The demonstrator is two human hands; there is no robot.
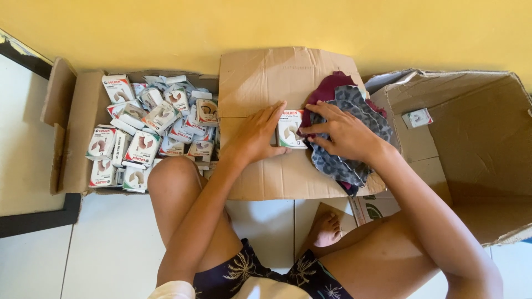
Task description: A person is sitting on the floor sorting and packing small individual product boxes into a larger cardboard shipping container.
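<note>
A small white carton (290,128) with a picture on its face stands on a flat sheet of brown cardboard (266,83). My left hand (256,136) presses against the carton's left side, fingers spread along the cardboard. My right hand (342,133) touches the carton's right edge with its fingertips and rests on a pile of folded grey patterned and maroon cloth (354,108). Both hands hold the carton between them.
An open cardboard box (75,133) at the left is full of several similar small white cartons (149,130). A large open box (482,149) at the right holds one small carton (417,117). My bare legs and foot (326,230) lie on white tiles below; a yellow wall is behind.
</note>
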